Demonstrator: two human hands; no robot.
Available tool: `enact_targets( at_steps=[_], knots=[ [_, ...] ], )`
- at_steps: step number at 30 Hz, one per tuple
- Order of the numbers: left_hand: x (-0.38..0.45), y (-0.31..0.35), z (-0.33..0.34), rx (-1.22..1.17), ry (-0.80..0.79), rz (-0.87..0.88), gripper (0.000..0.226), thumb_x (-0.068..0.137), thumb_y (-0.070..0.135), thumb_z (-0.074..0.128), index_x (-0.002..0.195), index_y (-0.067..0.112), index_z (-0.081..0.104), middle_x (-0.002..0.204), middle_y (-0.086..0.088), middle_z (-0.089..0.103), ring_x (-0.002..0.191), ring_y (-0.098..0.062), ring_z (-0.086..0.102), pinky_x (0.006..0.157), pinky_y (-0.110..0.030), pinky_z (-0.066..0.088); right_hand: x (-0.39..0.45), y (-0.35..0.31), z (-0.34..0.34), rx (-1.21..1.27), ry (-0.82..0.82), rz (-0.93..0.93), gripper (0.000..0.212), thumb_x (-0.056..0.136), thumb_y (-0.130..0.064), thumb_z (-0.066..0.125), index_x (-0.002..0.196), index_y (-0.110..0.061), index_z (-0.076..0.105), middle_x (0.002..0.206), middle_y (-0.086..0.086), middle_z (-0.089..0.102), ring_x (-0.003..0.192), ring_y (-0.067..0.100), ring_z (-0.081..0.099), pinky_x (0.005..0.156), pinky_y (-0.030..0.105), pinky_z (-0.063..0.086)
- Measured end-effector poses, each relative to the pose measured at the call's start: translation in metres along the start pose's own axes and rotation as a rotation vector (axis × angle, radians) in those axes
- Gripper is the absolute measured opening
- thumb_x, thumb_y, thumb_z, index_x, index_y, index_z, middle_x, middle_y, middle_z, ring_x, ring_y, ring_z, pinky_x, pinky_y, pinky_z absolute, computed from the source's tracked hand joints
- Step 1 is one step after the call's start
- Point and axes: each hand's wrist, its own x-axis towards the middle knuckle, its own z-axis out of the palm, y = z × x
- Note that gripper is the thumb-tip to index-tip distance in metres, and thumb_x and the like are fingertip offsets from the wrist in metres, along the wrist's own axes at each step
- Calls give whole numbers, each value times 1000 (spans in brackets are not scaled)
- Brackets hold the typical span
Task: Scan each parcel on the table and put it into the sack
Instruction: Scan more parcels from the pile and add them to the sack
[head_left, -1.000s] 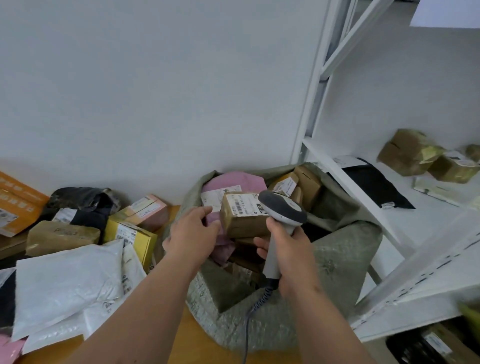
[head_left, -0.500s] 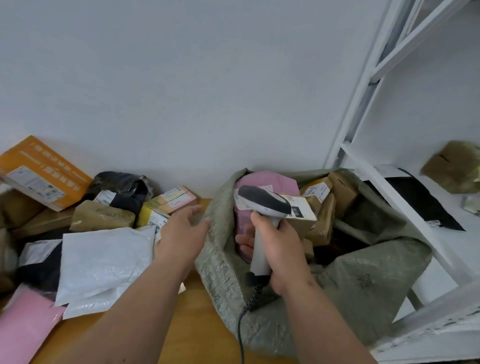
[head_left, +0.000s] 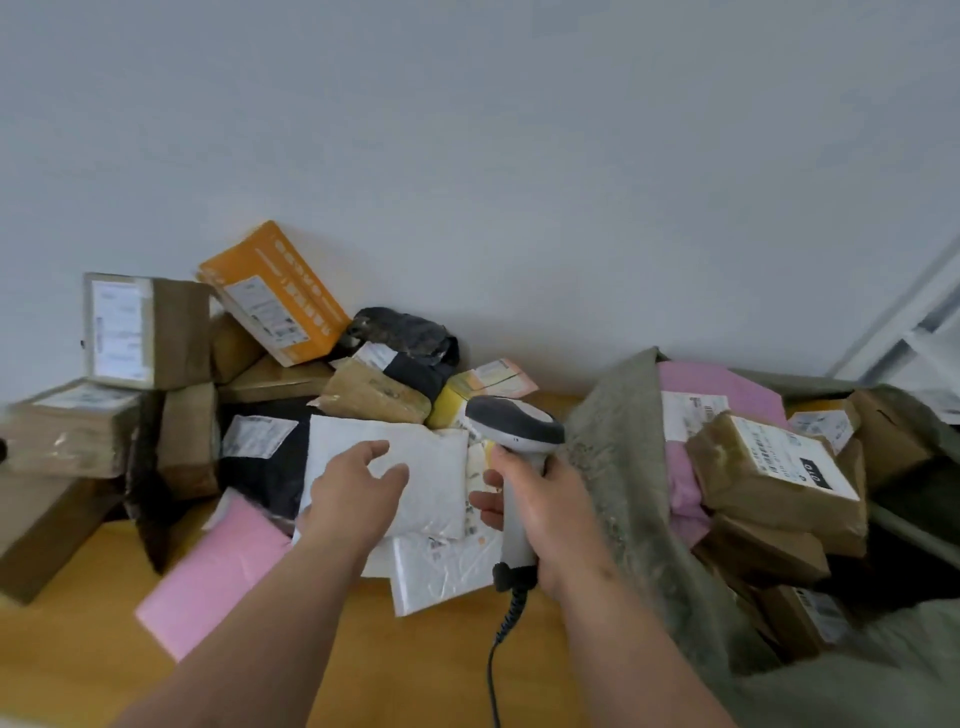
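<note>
My right hand (head_left: 550, 514) grips the handle of a grey and white barcode scanner (head_left: 514, 431) whose coiled cable hangs toward me. My left hand (head_left: 353, 493) hovers with spread fingers over a white poly mailer (head_left: 431, 478) on the wooden table (head_left: 78, 649), holding nothing. The grey-green sack (head_left: 623, 467) stands open at the right, holding a pink mailer (head_left: 727, 387) and several brown taped boxes, one labelled box (head_left: 769, 473) lying on top.
A heap of parcels fills the table's back left: brown boxes (head_left: 145, 332), an orange box (head_left: 275, 296), a black bag (head_left: 410, 348), a yellow box (head_left: 452, 405), a pink mailer (head_left: 218, 571). A white shelf frame (head_left: 904, 312) rises at the far right.
The view has swung left from the sack to the parcel heap. My left hand has left the box in the sack and moved over the white mailer. The scanner came along.
</note>
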Motion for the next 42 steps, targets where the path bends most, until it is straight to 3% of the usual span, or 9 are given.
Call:
enact_targets(
  at_steps=[7,19,22,26,29,33,36,39,42],
  knots=[
    [55,-54,-34,31,-67,-114,50,92,37,62,140,32,46,147,-5,45,127,-32,47,102,-55,45,22,29,63,-105,50,36,25,92,-29,68,114,-20,61,103,0,71,76,12,75,69,27,61],
    [104,-84,-33,-34,-178,-306,76,91,18,63,154,24,21,148,-8,43,134,-36,42,112,-57,32,49,63,100,-92,153,144,16,91,-29,69,104,-23,62,100,0,72,78,13,75,73,30,61],
    [109,-87,-31,-7,-153,-273,58,90,23,65,143,20,43,117,-2,62,114,-31,58,101,-54,46,49,68,98,-59,187,163,12,91,-30,69,99,-25,62,97,0,73,79,14,75,76,32,62],
    [99,-74,-31,-127,-161,-179,6,95,19,62,94,22,67,86,0,69,85,-23,67,81,-46,59,45,70,95,-22,219,151,10,92,-30,69,98,-26,63,95,-2,73,78,13,75,68,26,60],
    [89,-63,-34,-190,-121,-83,18,95,18,62,85,32,67,83,2,69,76,-17,64,68,-39,57,42,63,88,20,261,118,13,91,-30,69,102,-24,63,95,0,73,75,11,74,63,23,57],
    [71,-45,-42,-274,-58,-10,23,96,19,62,88,40,66,89,13,66,86,-13,61,80,-41,56,36,47,72,122,299,84,22,92,-26,68,109,-13,65,94,9,75,74,15,74,63,24,57],
    [47,-29,-45,-299,-50,57,32,98,19,57,82,46,63,85,15,67,84,-12,62,76,-36,55,26,37,56,186,287,64,22,93,-25,66,108,-9,64,97,11,74,74,16,73,64,25,58],
    [20,-18,-40,-369,-34,81,32,98,16,51,87,39,71,92,10,71,93,-14,64,79,-34,52,14,33,35,206,258,62,22,93,-25,67,108,-9,66,96,10,74,70,15,73,64,27,59],
    [-7,-10,-30,-489,-12,34,28,97,20,50,89,29,75,96,1,72,97,-21,66,91,-44,55,-3,34,13,218,232,61,21,92,-23,68,108,-8,66,93,11,75,69,14,73,65,28,60]
  ],
)
